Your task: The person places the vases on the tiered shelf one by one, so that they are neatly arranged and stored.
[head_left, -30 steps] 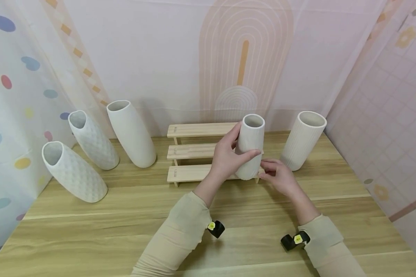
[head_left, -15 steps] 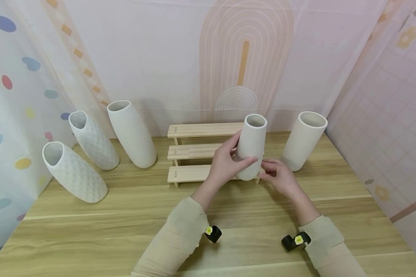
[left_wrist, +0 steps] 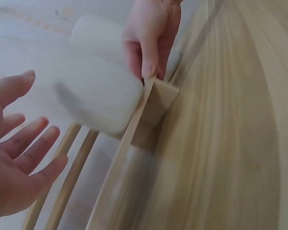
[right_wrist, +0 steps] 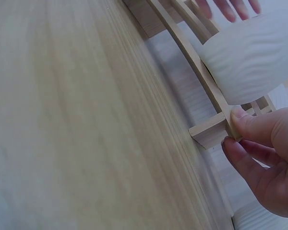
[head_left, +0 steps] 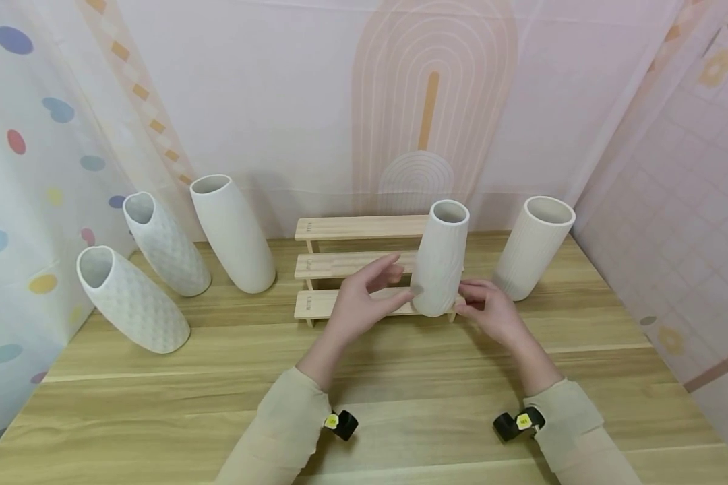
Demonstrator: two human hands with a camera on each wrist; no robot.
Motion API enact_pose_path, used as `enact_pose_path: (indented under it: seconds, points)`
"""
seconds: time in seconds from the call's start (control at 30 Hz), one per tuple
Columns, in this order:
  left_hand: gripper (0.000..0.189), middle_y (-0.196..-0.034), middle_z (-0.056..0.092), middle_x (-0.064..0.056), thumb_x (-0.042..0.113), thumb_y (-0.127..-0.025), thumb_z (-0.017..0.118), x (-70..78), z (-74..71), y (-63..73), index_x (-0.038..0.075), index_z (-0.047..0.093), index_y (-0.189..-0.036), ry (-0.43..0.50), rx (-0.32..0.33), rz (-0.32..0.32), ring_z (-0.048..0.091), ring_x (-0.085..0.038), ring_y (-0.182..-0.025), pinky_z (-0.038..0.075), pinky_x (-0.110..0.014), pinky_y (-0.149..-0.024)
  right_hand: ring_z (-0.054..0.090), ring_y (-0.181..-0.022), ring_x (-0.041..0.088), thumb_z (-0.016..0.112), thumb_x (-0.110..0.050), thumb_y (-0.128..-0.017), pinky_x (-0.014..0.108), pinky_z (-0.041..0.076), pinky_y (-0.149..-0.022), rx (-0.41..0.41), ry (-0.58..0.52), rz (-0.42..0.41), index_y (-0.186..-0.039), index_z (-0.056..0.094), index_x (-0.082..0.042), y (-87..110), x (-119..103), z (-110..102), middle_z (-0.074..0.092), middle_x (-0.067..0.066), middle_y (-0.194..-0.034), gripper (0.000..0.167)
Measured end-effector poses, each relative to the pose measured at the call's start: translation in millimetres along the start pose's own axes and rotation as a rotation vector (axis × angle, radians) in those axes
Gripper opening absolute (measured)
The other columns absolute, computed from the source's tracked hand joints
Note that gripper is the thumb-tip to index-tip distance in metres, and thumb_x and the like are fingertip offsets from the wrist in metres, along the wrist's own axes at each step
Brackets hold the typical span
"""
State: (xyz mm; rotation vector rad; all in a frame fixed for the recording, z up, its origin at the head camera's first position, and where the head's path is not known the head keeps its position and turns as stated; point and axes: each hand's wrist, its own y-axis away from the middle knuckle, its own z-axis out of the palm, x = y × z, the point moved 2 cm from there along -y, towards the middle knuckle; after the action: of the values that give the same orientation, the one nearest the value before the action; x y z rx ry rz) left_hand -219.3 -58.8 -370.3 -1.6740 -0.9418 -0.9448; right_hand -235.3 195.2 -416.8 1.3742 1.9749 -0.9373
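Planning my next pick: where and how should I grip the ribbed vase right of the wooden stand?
Likely mid-body on the ribbed vase, from its right side: the right hand and wooden stand crowd its left. Its round body, standing on its base, should suit a wraparound grip.

1. Tall white ceramic vases (head_left: 139, 306) (head_left: 171, 250) (head_left: 233, 239) (head_left: 439, 266) (head_left: 530, 252): five in total; two dimpled, one smooth, one wavy-textured, one vertically ribbed.
2. Pale wooden display rack (head_left: 334, 304): one, with three flat rectangular shelves (head_left: 360, 227) (head_left: 324, 267) (head_left: 321, 306).
3. Bare hands: two, left hand (head_left: 364, 301) and right hand (head_left: 493, 313).
4. Beige fabric sleeves (head_left: 288, 417) (head_left: 569, 421): two.
5. Small black wrist devices (head_left: 344, 426) (head_left: 507, 426) bearing yellow labels (head_left: 331, 421) (head_left: 524, 422): two.
6. Wood-grained tabletop (head_left: 431, 377): one.
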Motion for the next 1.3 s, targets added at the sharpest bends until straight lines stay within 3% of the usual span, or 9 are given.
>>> enact_pose_path:
  seconds: [0.4,0.63,0.83,0.93,1.07,1.17,1.3]
  points:
    - [0.065,-0.118,0.068,-0.012,0.004,-0.082,0.081,-12.0,-45.0,32.5,0.008,0.055,-0.141,-0.041,-0.006,0.083,0.066,-0.028,-0.106,0.050,-0.046,-0.097,0.063,-0.100,0.035,0.072,0.000,-0.088,0.036,0.054,-0.085,0.000,-0.004,0.000,-0.122,0.062,0.013,0.7,-1.6,-0.8,0.057,0.026,-0.126,0.038]
    - [0.062,-0.119,0.067,-0.017,0.003,-0.084,0.078,-20.1,-78.2,52.2,0.007,0.054,-0.141,-0.085,0.012,0.066,0.066,-0.028,-0.108,0.051,-0.053,-0.093,0.063,-0.100,0.036,0.072,-0.001,-0.089,0.039,0.054,-0.086,-0.001,-0.015,0.002,-0.123,0.062,0.013,1.0,-1.4,-0.9,0.057,0.026,-0.126,0.039]
    - [0.062,-0.117,0.068,-0.016,-0.003,-0.081,0.079,-25.4,-112.3,71.1,0.004,0.056,-0.139,-0.154,0.067,0.091,0.066,-0.024,-0.106,0.052,-0.035,-0.095,0.062,-0.101,0.036,0.072,-0.001,-0.089,0.042,0.054,-0.087,-0.006,-0.021,-0.002,-0.124,0.062,0.013,0.3,0.4,-0.3,0.057,0.026,-0.126,0.039]
    - [0.064,-0.116,0.068,-0.019,-0.010,-0.079,0.078,-24.1,-129.9,80.1,0.001,0.055,-0.138,-0.175,0.096,0.127,0.066,-0.019,-0.106,0.050,-0.026,-0.094,0.062,-0.101,0.036,0.072,-0.001,-0.089,0.043,0.054,-0.086,-0.006,-0.014,-0.008,-0.124,0.062,0.013,0.8,1.1,-0.9,0.057,0.026,-0.125,0.039]
    - [0.066,-0.114,0.066,-0.025,-0.020,-0.075,0.074,-17.4,-154.0,90.0,-0.006,0.053,-0.136,-0.202,0.132,0.201,0.066,-0.014,-0.105,0.051,-0.024,-0.093,0.063,-0.100,0.036,0.072,-0.001,-0.089,0.043,0.054,-0.086,-0.001,-0.003,-0.015,-0.123,0.062,0.013,0.9,1.2,-1.6,0.057,0.026,-0.125,0.039]
    - [0.068,-0.116,0.067,-0.021,-0.026,-0.073,0.070,-11.8,-172.9,96.6,-0.009,0.052,-0.136,-0.186,0.148,0.241,0.066,-0.013,-0.105,0.051,-0.024,-0.093,0.063,-0.100,0.036,0.072,-0.001,-0.089,0.043,0.054,-0.086,-0.001,-0.005,-0.016,-0.123,0.062,0.013,0.5,0.7,-1.6,0.057,0.027,-0.125,0.039]
    - [0.068,-0.120,0.067,-0.018,-0.032,-0.072,0.064,-7.8,-196.4,104.2,-0.015,0.047,-0.136,-0.013,0.133,0.321,0.066,-0.018,-0.106,0.051,-0.024,-0.093,0.063,-0.101,0.036,0.072,0.000,-0.089,0.044,0.053,-0.087,-0.004,-0.009,-0.008,-0.124,0.062,0.013,-0.1,1.0,-1.1,0.057,0.026,-0.126,0.039]
